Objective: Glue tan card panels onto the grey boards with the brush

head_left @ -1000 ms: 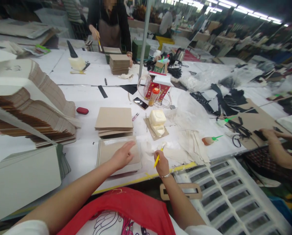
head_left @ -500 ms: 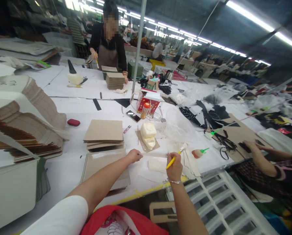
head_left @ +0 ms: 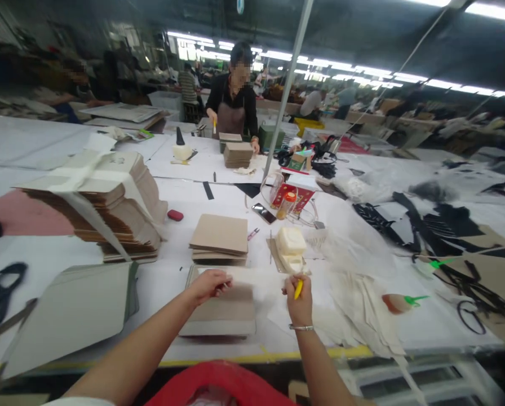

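My left hand (head_left: 213,286) is over a stack of grey-brown boards (head_left: 222,318) near the table's front edge, its fingers pinched together. From it a thin pale strip (head_left: 258,275) appears to run across toward my right hand (head_left: 300,294); its edges are blurred. My right hand is closed around a brush with a yellow handle (head_left: 298,289); its bristles are hidden now. Just beyond that hand stands a cream-coloured plastic container (head_left: 291,242) on a piece of brown board. Loose pale cloth strips (head_left: 362,307) lie to the right.
Another board stack (head_left: 218,234) sits behind the left hand. Strapped boards (head_left: 109,197) stand at left. A phone (head_left: 264,213), an orange-capped jar (head_left: 287,206) and a green-tipped bottle (head_left: 398,303) lie around. A co-worker (head_left: 233,101) stands across the table.
My view has swung left, so things appear farther right. My left hand has moved over the front board stack, away from my right hand. The brush handle now points toward me.
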The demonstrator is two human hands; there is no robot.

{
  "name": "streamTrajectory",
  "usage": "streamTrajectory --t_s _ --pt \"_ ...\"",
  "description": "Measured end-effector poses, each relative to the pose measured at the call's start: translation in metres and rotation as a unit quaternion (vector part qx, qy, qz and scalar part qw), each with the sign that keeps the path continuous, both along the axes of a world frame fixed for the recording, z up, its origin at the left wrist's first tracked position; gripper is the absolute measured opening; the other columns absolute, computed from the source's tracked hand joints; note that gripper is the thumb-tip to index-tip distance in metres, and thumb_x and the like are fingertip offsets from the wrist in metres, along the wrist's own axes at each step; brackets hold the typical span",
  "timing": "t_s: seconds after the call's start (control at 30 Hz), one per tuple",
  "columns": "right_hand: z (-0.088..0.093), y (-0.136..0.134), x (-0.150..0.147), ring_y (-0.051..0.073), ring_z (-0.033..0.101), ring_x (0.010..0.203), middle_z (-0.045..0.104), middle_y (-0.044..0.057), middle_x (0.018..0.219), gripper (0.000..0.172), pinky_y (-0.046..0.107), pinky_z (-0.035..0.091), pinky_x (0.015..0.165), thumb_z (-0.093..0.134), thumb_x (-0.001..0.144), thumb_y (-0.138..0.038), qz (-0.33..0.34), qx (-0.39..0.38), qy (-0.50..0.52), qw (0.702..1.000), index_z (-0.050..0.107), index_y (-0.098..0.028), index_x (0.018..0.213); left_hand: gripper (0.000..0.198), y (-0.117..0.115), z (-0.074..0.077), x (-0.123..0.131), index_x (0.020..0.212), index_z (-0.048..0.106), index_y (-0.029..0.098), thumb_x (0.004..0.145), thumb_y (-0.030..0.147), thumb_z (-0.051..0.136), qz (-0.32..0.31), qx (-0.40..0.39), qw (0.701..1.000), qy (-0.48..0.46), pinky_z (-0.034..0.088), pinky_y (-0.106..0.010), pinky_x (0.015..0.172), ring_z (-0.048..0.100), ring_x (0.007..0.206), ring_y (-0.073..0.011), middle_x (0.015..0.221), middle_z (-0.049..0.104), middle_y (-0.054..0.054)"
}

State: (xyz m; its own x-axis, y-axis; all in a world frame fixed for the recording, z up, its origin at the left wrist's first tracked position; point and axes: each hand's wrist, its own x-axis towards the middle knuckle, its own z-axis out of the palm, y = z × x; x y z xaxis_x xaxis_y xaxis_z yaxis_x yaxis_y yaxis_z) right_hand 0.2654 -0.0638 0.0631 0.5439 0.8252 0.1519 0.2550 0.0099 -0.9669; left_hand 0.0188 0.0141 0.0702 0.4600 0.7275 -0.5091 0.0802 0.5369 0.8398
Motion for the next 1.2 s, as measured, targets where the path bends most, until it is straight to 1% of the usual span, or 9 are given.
streamTrajectory --t_s 0.1,0.2,0.3,0.37,0.5,0.73,0.9,1.1,1.2 --pt "-0.016 0.012 -0.031 0.011 0.055 0.057 0.053 -0.004 0.072 0.031 0.026 0.048 0.056 0.054 0.074 -0.037 0.058 -0.026 -0.005 0.998 0.036 -0.022 0.094 0.035 -0.01 -0.014 -0.036 0.065 0.057 0.011 0.052 0.04 0.073 0.112 -0.03 0.993 0.011 0.022 -0.014 0.035 0.042 0.045 -0.0029 0.062 0.057 -0.001" --pt "-0.031 0.02 -0.056 0.014 0.059 0.065 0.059 0.0 0.075 0.032 0.028 0.047 0.062 0.051 0.075 -0.039 0.092 -0.077 -0.112 0.986 0.039 -0.021 0.097 0.035 -0.016 -0.028 -0.064 0.062 0.054 0.012 0.051 0.039 0.073 0.176 -0.044 0.982 0.046 0.019 -0.014 0.034 0.036 0.04 -0.0019 0.053 0.05 0.003" --pt "-0.044 0.026 -0.076 0.017 0.061 0.071 0.061 0.004 0.08 0.028 0.029 0.045 0.064 0.045 0.078 -0.041 0.106 -0.11 -0.213 0.965 0.043 -0.02 0.097 0.034 -0.016 -0.04 -0.082 0.06 0.051 0.014 0.052 0.04 0.071 0.218 -0.022 0.97 0.105 0.02 -0.015 0.033 0.033 0.038 -0.0026 0.047 0.044 0.006" --pt "-0.052 0.032 -0.085 0.018 0.061 0.073 0.062 0.006 0.083 0.027 0.029 0.044 0.064 0.041 0.08 -0.041 0.108 -0.115 -0.244 0.957 0.044 -0.019 0.096 0.031 -0.013 -0.047 -0.088 0.06 0.05 0.015 0.056 0.041 0.067 0.214 0.015 0.966 0.146 0.023 -0.016 0.034 0.035 0.038 -0.004 0.046 0.042 0.007" --pt "-0.062 0.048 -0.092 0.019 0.061 0.072 0.062 0.007 0.084 0.03 0.028 0.043 0.063 0.039 0.081 -0.041 0.094 -0.135 -0.273 0.948 0.045 -0.018 0.098 0.024 0.003 -0.061 -0.089 0.061 0.05 0.016 0.068 0.039 0.055 0.171 0.081 0.952 0.242 0.028 -0.018 0.036 0.039 0.038 -0.0062 0.047 0.043 0.006" --pt "-0.069 0.075 -0.089 0.016 0.057 0.065 0.062 0.007 0.083 0.031 0.025 0.038 0.057 0.041 0.08 -0.037 0.096 -0.177 -0.336 0.92 0.045 -0.016 0.103 0.021 0.029 -0.081 -0.087 0.055 0.055 0.016 0.065 0.035 0.059 0.157 0.131 0.918 0.34 0.032 -0.02 0.047 0.047 0.049 -0.0103 0.046 0.048 0.003" --pt "-0.076 0.081 -0.087 0.015 0.055 0.062 0.06 0.004 0.079 0.029 0.024 0.036 0.056 0.043 0.08 -0.035 0.104 -0.191 -0.353 0.91 0.045 -0.017 0.103 0.021 0.036 -0.085 -0.087 0.053 0.056 0.016 0.064 0.034 0.059 0.14 0.148 0.901 0.383 0.033 -0.021 0.052 0.051 0.055 -0.0125 0.051 0.054 0.001" --pt "-0.083 0.083 -0.085 0.013 0.052 0.06 0.057 0.002 0.072 0.027 0.023 0.034 0.055 0.043 0.081 -0.032 0.104 -0.208 -0.358 0.904 0.046 -0.016 0.103 0.022 0.038 -0.084 -0.084 0.055 0.057 0.017 0.064 0.037 0.058 0.122 0.141 0.895 0.406 0.034 -0.022 0.053 0.053 0.057 -0.0136 0.054 0.057 0.0" --pt "-0.083 0.083 -0.084 0.013 0.053 0.062 0.058 0.003 0.074 0.026 0.023 0.035 0.057 0.043 0.08 -0.029 0.11 -0.205 -0.364 0.902 0.046 -0.016 0.103 0.024 0.038 -0.083 -0.081 0.055 0.055 0.017 0.064 0.039 0.057 0.116 0.133 0.894 0.412 0.033 -0.023 0.05 0.052 0.055 -0.0143 0.053 0.057 -0.001"
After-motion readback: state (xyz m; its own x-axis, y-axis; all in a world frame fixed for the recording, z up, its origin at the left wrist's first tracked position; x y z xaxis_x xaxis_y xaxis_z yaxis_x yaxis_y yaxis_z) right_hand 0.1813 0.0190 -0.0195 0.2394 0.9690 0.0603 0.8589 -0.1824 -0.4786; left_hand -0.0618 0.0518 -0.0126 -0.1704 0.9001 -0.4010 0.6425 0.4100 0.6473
